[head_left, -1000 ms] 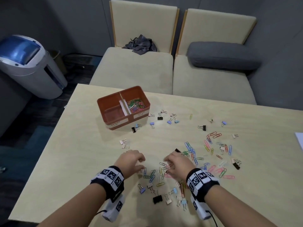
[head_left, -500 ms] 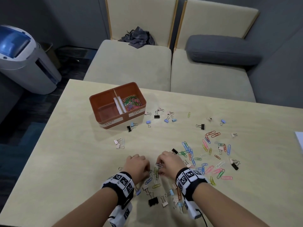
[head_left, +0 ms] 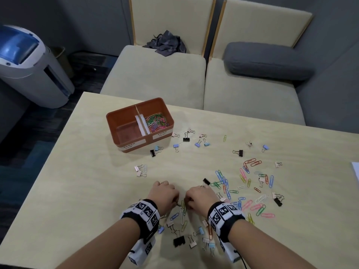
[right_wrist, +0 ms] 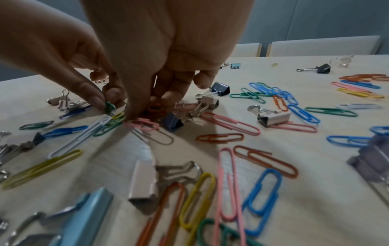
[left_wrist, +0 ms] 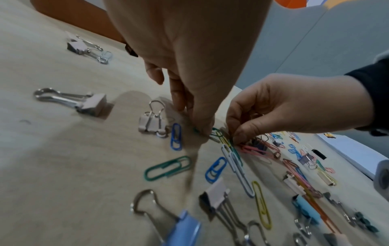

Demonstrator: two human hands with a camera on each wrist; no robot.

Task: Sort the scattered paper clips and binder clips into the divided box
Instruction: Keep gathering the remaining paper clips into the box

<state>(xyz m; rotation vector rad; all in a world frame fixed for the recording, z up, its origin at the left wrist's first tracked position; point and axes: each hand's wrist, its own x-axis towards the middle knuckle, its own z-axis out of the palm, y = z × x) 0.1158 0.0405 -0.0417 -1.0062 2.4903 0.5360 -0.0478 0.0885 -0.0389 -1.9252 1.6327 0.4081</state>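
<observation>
Two hands low over the counter, side by side at its near edge. Left hand curled, thumb and forefinger pinching a green paper clip at the counter surface. Right hand curled too, fingertips pressed into a knot of pink and orange paper clips; cannot tell whether it grips one. Loose paper clips and binder clips scattered around and right of both hands. Orange box stands far left of the scatter; right compartment holds coloured paper clips, left compartment, labelled binder clip, shows bare floor.
</observation>
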